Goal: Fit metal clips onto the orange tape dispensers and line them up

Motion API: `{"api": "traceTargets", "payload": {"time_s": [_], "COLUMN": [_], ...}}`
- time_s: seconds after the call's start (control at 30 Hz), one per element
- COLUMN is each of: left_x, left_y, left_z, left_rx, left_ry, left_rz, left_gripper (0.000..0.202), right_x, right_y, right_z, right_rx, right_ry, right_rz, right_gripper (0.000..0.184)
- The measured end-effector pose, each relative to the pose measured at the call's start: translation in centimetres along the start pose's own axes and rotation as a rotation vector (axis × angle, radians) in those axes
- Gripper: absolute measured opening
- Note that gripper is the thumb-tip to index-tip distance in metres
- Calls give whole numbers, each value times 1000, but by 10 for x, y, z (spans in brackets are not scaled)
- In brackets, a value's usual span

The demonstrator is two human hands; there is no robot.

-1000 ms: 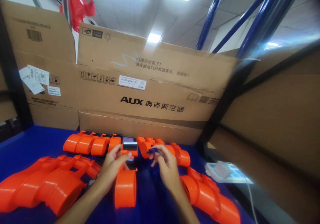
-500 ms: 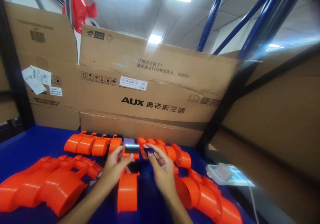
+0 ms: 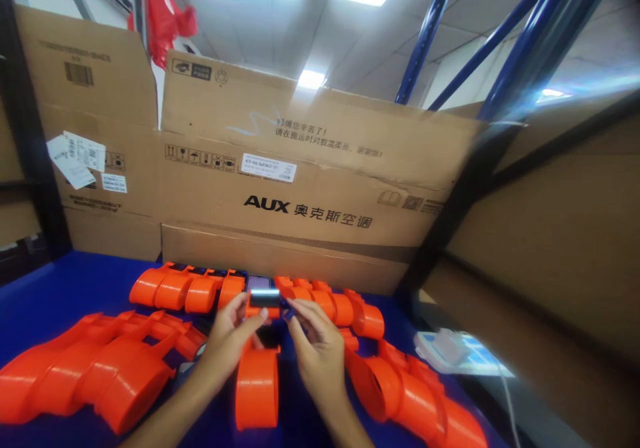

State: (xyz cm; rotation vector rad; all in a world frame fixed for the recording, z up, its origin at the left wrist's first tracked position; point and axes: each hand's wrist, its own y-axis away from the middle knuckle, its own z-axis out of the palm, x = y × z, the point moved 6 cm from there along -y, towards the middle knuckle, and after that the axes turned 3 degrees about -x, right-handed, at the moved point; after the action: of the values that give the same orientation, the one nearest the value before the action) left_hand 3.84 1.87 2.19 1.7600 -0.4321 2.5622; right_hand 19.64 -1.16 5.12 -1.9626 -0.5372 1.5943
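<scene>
Org plastic part (image 3: pixel 273 313) held up, blk panel (image 3: pixel 265 299) seen on top w/ bright toothed upper edge. Sm dk-blue piece (image 3: pixel 287 311) pinched just beside its R end; contact can't be confirmed.

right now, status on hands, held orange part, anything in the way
Left hand holds orange part. Right hand pinches dark blue piece by that part's right end. Other orange parts both sides, none seen blocking.

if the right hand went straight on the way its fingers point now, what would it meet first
Most likely the right end of the orange piece in the left hand, met first by the small blue part at the right hand's fingertips; depth is unclear.
</scene>
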Motion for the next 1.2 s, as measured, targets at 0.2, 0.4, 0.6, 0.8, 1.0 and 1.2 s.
{"api": "traceTargets", "payload": {"time_s": [0.2, 0.4, 0.6, 0.8, 1.0, 1.2], "left_x": [1, 1, 0, 3, 0, -1], "left_y": [0, 1, 2, 2, 3, 3], "left_z": [-1, 0, 2, 3, 3, 3], "left_rx": [-14, -25, -44, -48, -59, -37], "left_ry": [8, -24, -51, -43, -33, -12], "left_rz": [20, 16, 11, 20, 8, -8], "left_gripper": [34, 37, 40, 40, 43, 49], "right_x": [1, -17, -26, -23, -21, -21], "right_y": [4, 0, 0, 0, 1, 2], "right_z": [4, 3, 3, 4, 4, 6], "right_rx": [27, -66, -169, -273, -267, -270], "right_ry": [-8, 256, 355, 504, 549, 558], "right_rz": [-2, -154, -280, -288, -307, -325], "right_gripper": [6, 14, 12, 9, 9, 10]}}
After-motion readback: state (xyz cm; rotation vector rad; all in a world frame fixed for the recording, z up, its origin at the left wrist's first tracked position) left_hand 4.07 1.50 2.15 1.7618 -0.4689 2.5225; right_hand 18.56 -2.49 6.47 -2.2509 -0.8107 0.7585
